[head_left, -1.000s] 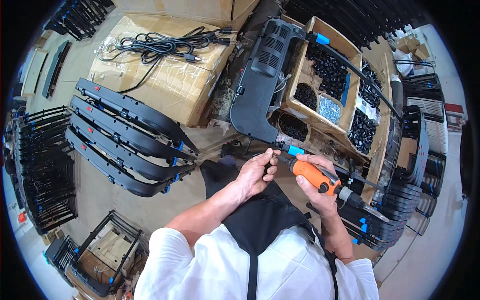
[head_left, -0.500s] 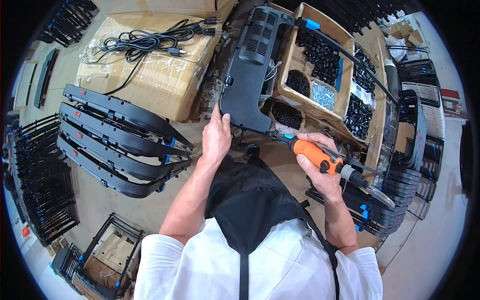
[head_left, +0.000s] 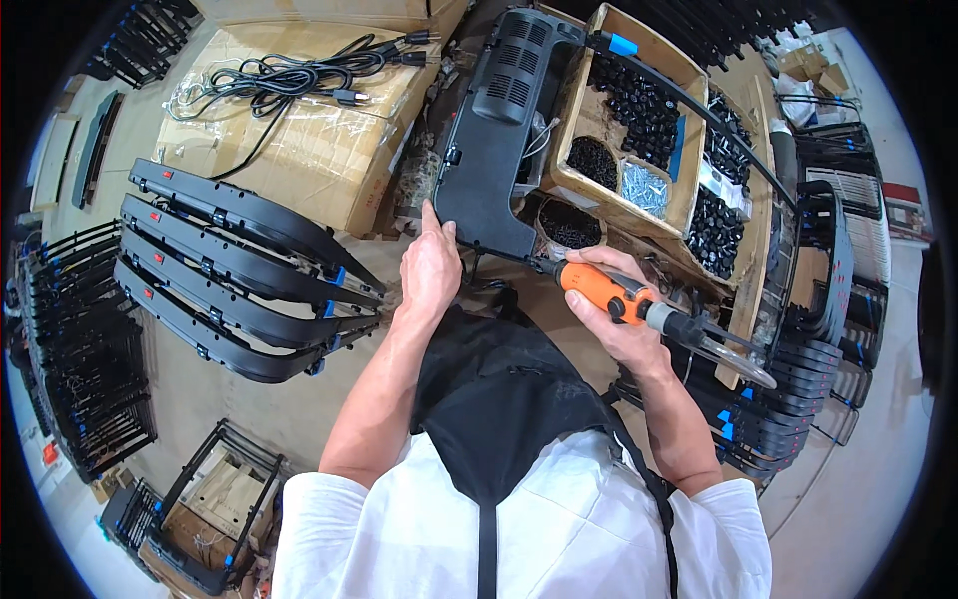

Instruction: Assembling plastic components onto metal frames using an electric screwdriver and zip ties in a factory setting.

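a cardboard box (head_left: 299, 160) and curved black frames (head_left: 249, 208) are crowding the floor (head_left: 289, 409). ahead, the black housing (head_left: 479, 195) is lying with its long axis running forward. the left grip (head_left: 431, 268) is resting by its near-left corner; whether pinching, i cannot tell. the right grip (head_left: 631, 341) is clamping the orange driver (head_left: 589, 288), its nose pointing left at the near-right corner.
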Motion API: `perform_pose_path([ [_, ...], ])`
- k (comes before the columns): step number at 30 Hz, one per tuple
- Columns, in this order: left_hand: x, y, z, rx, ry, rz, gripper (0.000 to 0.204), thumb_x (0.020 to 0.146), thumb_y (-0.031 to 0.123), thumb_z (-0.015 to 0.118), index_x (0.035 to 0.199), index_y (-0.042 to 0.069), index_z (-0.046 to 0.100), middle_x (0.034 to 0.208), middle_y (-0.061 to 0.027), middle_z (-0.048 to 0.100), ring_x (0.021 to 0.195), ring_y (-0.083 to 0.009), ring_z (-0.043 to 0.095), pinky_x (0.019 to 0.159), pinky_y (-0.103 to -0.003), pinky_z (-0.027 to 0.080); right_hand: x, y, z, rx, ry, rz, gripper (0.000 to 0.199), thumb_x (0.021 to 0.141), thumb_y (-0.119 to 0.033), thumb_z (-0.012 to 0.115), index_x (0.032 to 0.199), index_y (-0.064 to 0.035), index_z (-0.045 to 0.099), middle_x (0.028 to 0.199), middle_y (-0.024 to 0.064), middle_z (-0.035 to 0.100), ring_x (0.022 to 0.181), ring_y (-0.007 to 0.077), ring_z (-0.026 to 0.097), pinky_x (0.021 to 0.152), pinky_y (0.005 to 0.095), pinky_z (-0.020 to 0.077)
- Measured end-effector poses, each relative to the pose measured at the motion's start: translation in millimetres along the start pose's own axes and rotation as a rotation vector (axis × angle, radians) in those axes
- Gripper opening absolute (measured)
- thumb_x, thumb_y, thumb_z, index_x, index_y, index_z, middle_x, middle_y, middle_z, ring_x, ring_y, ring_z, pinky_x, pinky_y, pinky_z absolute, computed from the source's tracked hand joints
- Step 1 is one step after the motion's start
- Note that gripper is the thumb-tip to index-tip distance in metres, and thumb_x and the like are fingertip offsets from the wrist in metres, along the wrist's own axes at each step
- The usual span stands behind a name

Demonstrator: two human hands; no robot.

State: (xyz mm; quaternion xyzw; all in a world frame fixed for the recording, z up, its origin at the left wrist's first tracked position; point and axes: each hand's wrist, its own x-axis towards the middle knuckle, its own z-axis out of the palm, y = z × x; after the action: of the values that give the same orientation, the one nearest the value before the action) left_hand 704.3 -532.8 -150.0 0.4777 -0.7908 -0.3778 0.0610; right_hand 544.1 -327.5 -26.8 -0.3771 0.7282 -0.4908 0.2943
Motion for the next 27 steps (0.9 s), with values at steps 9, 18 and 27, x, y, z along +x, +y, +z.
perform_pose_path([
  [9, 0.0, -30.3, 0.2, -0.285, 0.059, -0.021, 0.048, 0.111, 0.028, 0.056, 0.141, -0.009, 0.052, 0.09, -0.0276, 0.074, 0.088, -0.0425, 0.074, 0.081, -0.052, 0.057, 25.5, -10.4, 13.4, -0.16, -0.212, 0.018, 0.036, 0.091, -0.006, 0.08, 0.125, -0.0057, 0.068, 0.129, 0.0088, 0.073, 0.116, 0.0179, 0.069, 0.104, 0.0342, 0.054],
  [18, -45.9, -12.4, -14.2, -1.005, -0.214, -0.373, 0.035, 0.103, 0.033, 0.075, 0.084, 0.005, 0.069, 0.069, 0.0035, 0.06, 0.057, -0.0044, 0.046, 0.052, -0.024, 0.036, 32.2, -6.5, 13.4, -0.176, -0.232, 0.0, 0.035, 0.089, -0.011, 0.081, 0.123, -0.0079, 0.07, 0.123, 0.0085, 0.076, 0.107, 0.021, 0.075, 0.097, 0.0353, 0.0584],
  [27, -55.5, -10.2, 8.2, -1.42, -0.482, -0.451, 0.02, 0.11, 0.02, 0.063, 0.118, 0.004, 0.072, 0.088, 0.0029, 0.068, 0.066, -0.0031, 0.05, 0.053, -0.02, 0.035, 36.8, -11.1, 15.2, -0.163, -0.212, 0.019, 0.039, 0.091, -0.007, 0.08, 0.127, -0.0065, 0.068, 0.128, 0.0076, 0.074, 0.116, 0.019, 0.071, 0.103, 0.0345, 0.0557],
])
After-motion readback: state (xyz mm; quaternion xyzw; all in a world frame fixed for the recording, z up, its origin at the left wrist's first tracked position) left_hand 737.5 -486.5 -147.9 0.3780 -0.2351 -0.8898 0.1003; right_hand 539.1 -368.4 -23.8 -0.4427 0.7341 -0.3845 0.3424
